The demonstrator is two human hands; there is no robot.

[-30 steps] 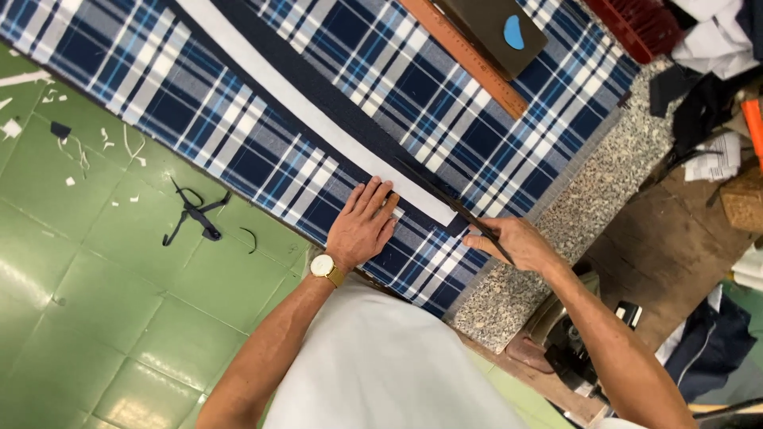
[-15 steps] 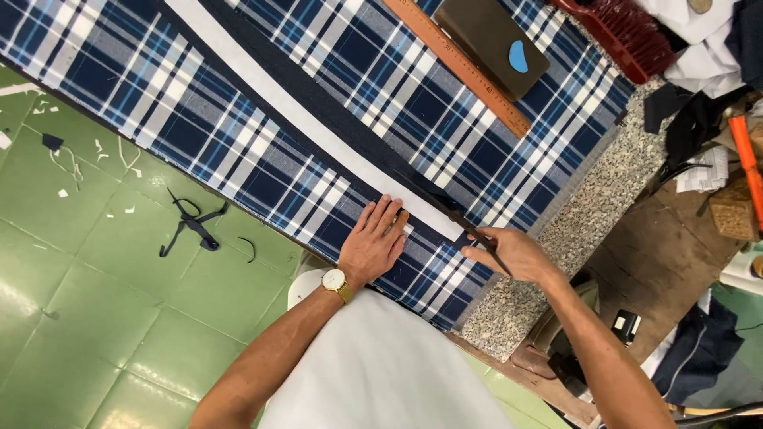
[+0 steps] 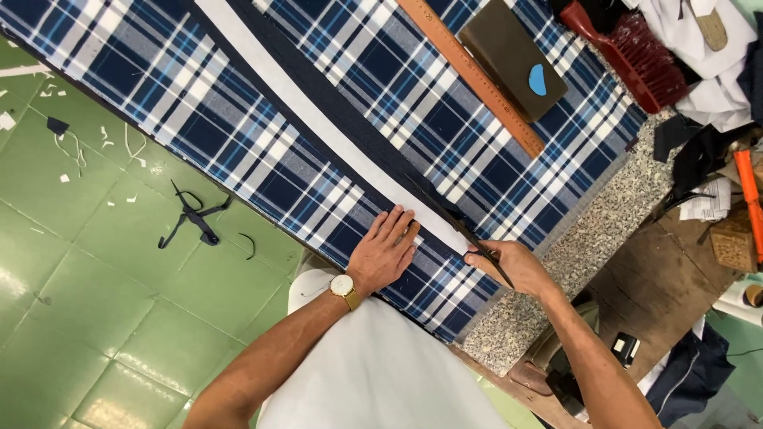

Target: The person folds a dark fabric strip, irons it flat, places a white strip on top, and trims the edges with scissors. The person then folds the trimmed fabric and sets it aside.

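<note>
Still pressing the left hand (image 3: 387, 256) flat and wide on the checked cloth (image 3: 238, 135), right hand (image 3: 509, 266) gripping scissors (image 3: 457, 226), now cutting further along the white strip (image 3: 318, 119).

Plaid cloth spread over a stone-topped table, with strips, tools and hands on it.

A blue-and-white plaid cloth (image 3: 238, 135) covers the speckled granite table (image 3: 588, 238), whose bare end shows to the right of the cloth. On the cloth a long white fabric strip (image 3: 318, 119) runs diagonally, with a dark navy strip (image 3: 350, 119) lying alongside it. The left hand (image 3: 385, 254) rests flat on the plaid just beside the white strip's near end; the right hand (image 3: 509, 266) sits to its right, gripping dark scissors (image 3: 461, 226) that lie along the strips. Farther back on the cloth lie a long wooden ruler (image 3: 477, 75) and, just beyond it, a flat brown rectangular block (image 3: 509, 52) (they seem to touch). A red brush (image 3: 636, 56) lies right of the block.
</note>
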